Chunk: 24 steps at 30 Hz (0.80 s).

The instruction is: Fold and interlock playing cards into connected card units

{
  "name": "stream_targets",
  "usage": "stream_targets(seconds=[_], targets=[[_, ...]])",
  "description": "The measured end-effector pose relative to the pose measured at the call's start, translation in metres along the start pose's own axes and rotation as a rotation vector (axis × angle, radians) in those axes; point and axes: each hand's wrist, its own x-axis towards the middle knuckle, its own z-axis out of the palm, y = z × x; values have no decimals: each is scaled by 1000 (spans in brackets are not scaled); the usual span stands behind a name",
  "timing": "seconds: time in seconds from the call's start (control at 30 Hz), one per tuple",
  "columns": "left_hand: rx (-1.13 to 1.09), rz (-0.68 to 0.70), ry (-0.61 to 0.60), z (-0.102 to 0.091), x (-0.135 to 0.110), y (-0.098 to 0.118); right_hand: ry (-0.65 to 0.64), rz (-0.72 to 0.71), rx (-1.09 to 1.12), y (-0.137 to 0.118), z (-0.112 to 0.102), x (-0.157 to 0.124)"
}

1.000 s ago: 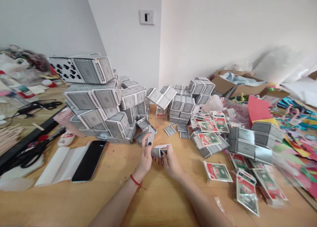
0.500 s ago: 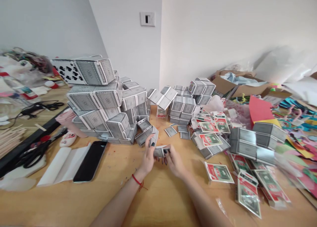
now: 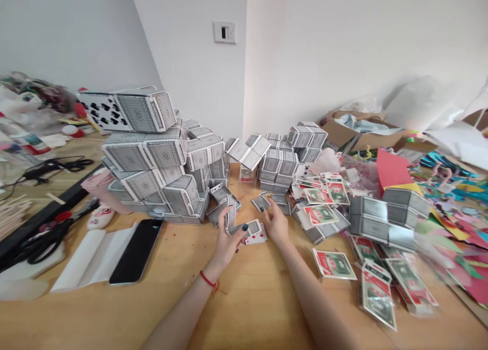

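My left hand [image 3: 225,242] grips interlocked folded playing cards [image 3: 254,232], with its thumb across them. Grey patterned backs and a face with red diamonds show on this piece. My right hand [image 3: 277,223] holds nothing. Its fingers are apart, and their tips reach the near right edge of a loose folded card piece [image 3: 261,203] lying on the table. Just behind that sits another folded card piece [image 3: 281,204]. Left of them, a few joined card pieces [image 3: 219,207] lie close behind my left hand.
Tall stacked card boxes [image 3: 143,154] stand at the left, smaller card blocks [image 3: 280,162] behind. A phone [image 3: 136,251], white paper roll [image 3: 89,258] and scissors [image 3: 49,233] lie left. Red and green card packs [image 3: 335,264] and more card blocks [image 3: 368,217] are at the right.
My right hand has let go of the folded cards and moved forward to the loose card piece. The left hand keeps the folded cards, now turned with a face showing.
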Motion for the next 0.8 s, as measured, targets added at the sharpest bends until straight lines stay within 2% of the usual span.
stream_targets(seconds=[0.13, 0.27, 0.37, 0.43, 0.53, 0.63, 0.73, 0.8], targets=[[45, 7, 7, 1, 0, -1, -58, 138, -243, -5, 11, 8], [52, 12, 54, 0, 2, -1, 31, 106, -180, 0, 15, 11], [24, 10, 58, 0, 2, 0, 77, 33, 19, 10, 13, 11], [8, -2, 48, -1, 1, 0, 62, 5, 210, 15, 10, 10], [-22, -31, 54, -2, 1, 0, -56, 57, 503, 16, 4, 6], [-59, -46, 61, -2, 0, 1, -138, 106, 667, 10, -4, -1], [-47, -66, 51, -2, 0, 1, -208, 201, 1043, 3, -14, -10], [-21, -81, 50, -2, 0, 1, -269, 237, 1184, -3, -19, -16]])
